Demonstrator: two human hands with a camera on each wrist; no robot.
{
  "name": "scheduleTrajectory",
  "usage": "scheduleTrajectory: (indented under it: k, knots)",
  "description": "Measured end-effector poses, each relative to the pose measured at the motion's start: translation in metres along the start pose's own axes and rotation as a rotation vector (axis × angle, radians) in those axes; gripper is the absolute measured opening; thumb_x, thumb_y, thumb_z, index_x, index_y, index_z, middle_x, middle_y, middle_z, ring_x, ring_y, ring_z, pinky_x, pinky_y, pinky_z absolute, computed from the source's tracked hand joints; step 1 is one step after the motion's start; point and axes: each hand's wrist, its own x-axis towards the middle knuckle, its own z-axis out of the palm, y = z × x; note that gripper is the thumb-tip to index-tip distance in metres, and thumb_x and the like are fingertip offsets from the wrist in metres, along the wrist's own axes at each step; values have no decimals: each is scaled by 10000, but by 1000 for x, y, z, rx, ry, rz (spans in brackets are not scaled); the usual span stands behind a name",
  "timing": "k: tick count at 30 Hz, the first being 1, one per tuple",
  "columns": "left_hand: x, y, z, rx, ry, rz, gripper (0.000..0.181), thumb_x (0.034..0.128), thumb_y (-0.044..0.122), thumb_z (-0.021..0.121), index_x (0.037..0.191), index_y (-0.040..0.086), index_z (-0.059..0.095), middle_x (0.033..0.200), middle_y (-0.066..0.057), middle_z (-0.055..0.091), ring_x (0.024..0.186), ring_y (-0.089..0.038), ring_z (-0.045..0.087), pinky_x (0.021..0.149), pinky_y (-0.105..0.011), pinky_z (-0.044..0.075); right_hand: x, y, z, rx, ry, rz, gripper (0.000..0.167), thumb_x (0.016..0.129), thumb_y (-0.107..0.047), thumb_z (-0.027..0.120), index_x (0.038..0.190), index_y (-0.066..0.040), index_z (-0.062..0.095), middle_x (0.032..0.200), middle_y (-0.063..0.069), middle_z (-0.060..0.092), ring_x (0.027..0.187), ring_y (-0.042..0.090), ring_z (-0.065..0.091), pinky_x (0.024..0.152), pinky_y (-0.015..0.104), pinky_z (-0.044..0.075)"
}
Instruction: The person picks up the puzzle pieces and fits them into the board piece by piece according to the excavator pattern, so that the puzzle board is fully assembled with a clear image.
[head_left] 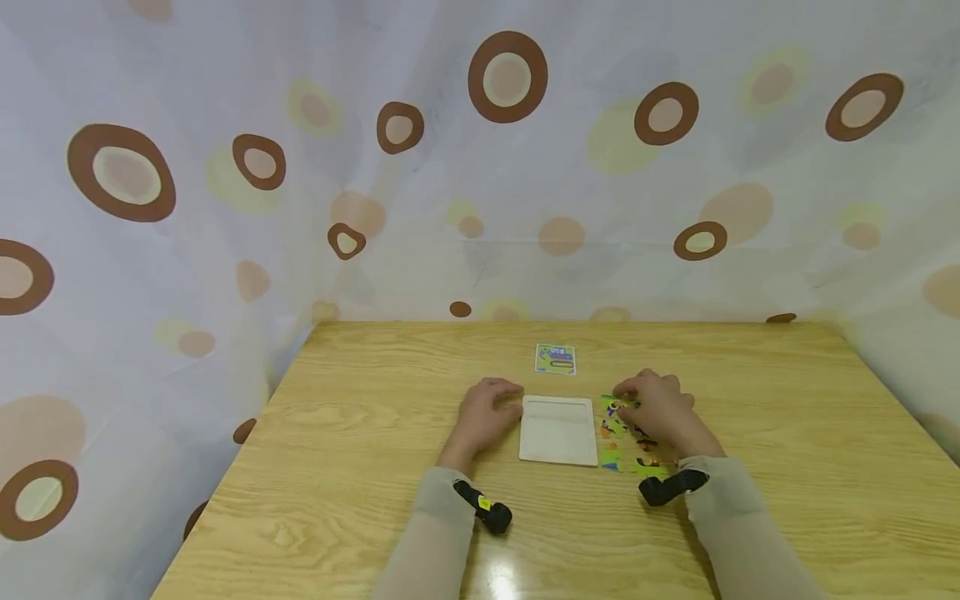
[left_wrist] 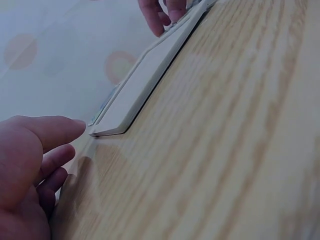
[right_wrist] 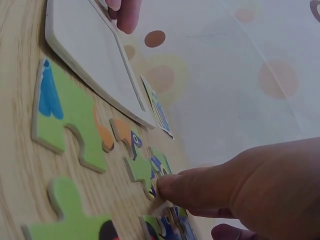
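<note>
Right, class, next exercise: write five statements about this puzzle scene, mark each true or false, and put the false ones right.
1. A white tray lies between the left hand and the right hand. True.
2. The tray is filled. False: nothing lies in it; the puzzle pieces lie on the table beside it.
3. From where the person sits or stands, the picture card lies beyond the tray. True.
4. The left hand grips the card. False: it holds nothing and is beside the tray.
5. The right hand is over the tray. False: it is at the puzzle pieces.
</note>
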Motion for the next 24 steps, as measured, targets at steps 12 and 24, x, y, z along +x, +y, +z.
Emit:
scheduleTrajectory:
  k: [12, 24]
  knots:
    - [-3, -1, 2, 71, -9, 4, 251, 909, 206, 709, 1150, 140, 741, 1302, -61, 567, 1251, -312, 475, 1047, -494, 339, -2, -8, 1, -10, 2, 11, 275, 895, -164, 717, 1148, -57, 719, 1148, 184, 582, 1093, 511, 437, 780, 683, 335]
    - [-3, 3, 0, 78, -17, 5, 272, 899, 213, 706, 1160, 144, 732, 1315, -58, 555, 1265, -319, 458, 1051, -503, 326, -4, -22, -8, 77, 6, -89, 281, 917, -143, 696, 1175, -33, 690, 1114, 140, 641, 1115, 455, 524, 869, 684, 371]
